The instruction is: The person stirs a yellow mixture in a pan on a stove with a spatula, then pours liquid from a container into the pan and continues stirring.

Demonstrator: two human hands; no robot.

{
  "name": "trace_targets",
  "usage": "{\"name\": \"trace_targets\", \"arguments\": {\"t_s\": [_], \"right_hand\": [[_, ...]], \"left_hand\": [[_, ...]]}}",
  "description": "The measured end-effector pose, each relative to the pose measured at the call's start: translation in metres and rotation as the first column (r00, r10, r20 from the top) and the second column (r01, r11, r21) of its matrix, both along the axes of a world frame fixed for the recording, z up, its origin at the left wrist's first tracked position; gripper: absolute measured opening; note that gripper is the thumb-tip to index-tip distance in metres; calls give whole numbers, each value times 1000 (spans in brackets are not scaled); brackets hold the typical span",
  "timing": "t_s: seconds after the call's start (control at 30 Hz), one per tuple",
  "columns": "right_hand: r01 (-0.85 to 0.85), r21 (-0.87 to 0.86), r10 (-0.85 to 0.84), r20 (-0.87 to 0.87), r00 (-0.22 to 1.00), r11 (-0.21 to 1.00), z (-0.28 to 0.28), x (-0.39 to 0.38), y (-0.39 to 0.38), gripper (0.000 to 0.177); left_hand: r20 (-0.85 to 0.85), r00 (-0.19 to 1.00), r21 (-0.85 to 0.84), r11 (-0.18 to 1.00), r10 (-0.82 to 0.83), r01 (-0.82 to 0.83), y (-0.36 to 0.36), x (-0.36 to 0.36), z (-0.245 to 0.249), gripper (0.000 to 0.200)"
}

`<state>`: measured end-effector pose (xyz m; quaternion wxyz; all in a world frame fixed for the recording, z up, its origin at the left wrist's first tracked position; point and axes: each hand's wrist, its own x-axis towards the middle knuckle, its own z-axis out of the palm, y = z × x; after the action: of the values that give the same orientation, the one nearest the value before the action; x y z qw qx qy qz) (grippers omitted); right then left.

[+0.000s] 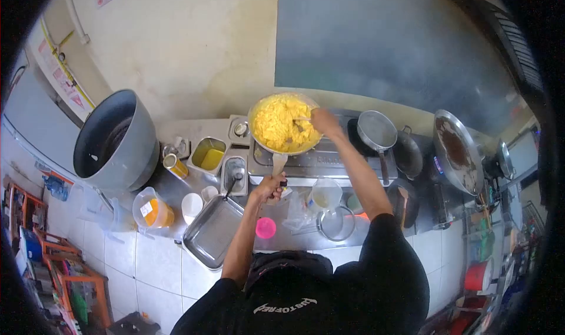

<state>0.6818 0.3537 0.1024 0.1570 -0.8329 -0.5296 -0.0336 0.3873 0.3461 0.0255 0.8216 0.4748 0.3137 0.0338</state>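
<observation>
Nearest is a black cloth sleeve (388, 258), part of a dark top with white lettering, above glossy white floor tiles (156, 258). Along the front of the smooth metal bench (300, 241) sit a shallow, oblong metal tray (215, 232) with rounded corners, a small round bright pink object (265, 228), and a round strainer (336, 223) lying against a crumpled clear plastic bag (299, 215). A translucent plastic tub (325, 194) stands just behind the strainer; farther left, a clear jug (154, 211) holds something orange.

Beyond these, the left hand (271, 188) is curled around the black-ended handle (281, 165) of a round pan (309, 101). The pan rests over the brushed-metal stove (294, 165), its handle pointing toward the person. The right hand (325, 122) reaches over the pan's right side, closed on a thin, pale utensil (302, 119) whose tip is in the food. That food, a yellow mass (279, 120), fills most of the pan: thick, soft and lumpy, with ragged folds, heaped highest at the far side and thinner near the handle.

To the left, a square metal container (223, 149) holds yellow liquid, and a deep grey pot (143, 138) tilts open. Behind everything rises a cream wall (176, 52) with a flat blue-grey panel (382, 35).
</observation>
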Motion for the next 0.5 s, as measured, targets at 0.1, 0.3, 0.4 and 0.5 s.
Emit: {"name": "trace_targets", "arguments": {"t_s": [0.1,0.3,0.4,0.5], "right_hand": [[-104,-231,122,64,991,967,74,-4,-23,19],[-98,-158,91,-50,995,983,-2,-92,-23,26],[-34,-38,34,-1,999,999,-25,-127,3,28],[150,-78,-151,-1,989,986,-10,-102,45,23]], "left_hand": [[1,1000,-45,999,10,-10,-1,-1,5,39],[27,1000,-93,996,6,-4,3,0,0,35],[37,997,-71,996,64,-61,-2,0,-2,30],[38,998,-93,995,51,-47,3,-3,-3,30]]}}
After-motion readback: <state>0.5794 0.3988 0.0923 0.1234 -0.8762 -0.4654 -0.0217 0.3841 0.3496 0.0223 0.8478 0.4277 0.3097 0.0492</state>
